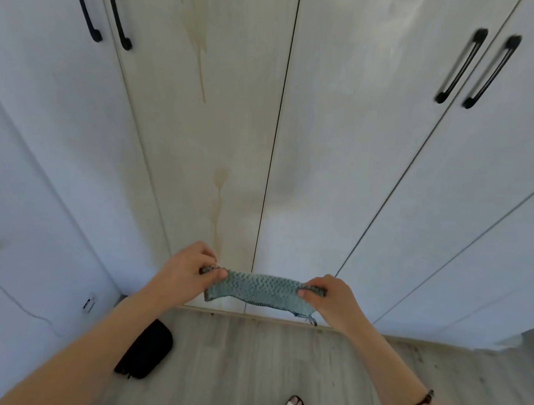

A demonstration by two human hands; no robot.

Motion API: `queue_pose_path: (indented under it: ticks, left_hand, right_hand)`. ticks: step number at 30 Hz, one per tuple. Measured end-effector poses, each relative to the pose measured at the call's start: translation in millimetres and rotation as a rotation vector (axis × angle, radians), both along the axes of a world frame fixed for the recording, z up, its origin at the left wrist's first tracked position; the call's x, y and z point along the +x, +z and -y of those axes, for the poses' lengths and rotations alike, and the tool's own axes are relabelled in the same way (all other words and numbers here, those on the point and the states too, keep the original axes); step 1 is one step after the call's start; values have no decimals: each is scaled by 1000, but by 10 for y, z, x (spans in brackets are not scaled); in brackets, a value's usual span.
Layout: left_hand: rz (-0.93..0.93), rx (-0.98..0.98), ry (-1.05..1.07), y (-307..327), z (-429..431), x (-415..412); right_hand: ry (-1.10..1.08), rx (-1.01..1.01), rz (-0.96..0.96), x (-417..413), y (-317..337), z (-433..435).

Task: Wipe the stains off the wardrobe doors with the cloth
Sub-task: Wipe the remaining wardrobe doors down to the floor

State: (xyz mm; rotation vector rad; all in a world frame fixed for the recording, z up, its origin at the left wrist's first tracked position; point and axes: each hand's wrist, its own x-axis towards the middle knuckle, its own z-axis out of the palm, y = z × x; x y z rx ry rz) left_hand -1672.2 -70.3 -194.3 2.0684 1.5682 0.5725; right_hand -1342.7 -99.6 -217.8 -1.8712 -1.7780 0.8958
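Two stains on wardrobe doors, left hand and right hand pinching cloth ends, wood floor

No text, label, brand or number can be read; dark marks on the small white wall plate at eight o'clock are too blurred.

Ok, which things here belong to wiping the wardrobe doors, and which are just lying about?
For the job: cloth, pinched by left hand and right hand; brown drip stains on the wardrobe door.
Lying about: black case on the floor.
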Motion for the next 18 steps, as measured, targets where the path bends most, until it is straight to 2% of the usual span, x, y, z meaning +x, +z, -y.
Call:
queue_pose_path:
  ticks: [3,6,8,11,14,16,18]
  left_hand:
    - [257,-109,61,148,20,-187]
    - [489,-265,27,392,5,-246]
    - [464,-322,33,599,-80,-267]
    - [328,-334,96,915,-302,-250]
    - [258,-209,179,1386,-471,-71]
    - [227,31,176,1807,-488,172]
    - [167,221,114,2144,-362,459]
  right_hand:
    - [-101,97,-189,-9,176,17]
    - [-59,21,-436,-23,472,-25]
    - [-53,-10,-456,-77,674,-109]
    - [-119,60,-272,-209,970,-330]
    - [-194,207,-316,-453,1409,-480]
    - [-172,346,-399,-706,1801,-501]
    - [-50,403,-545,-988,2108,-453]
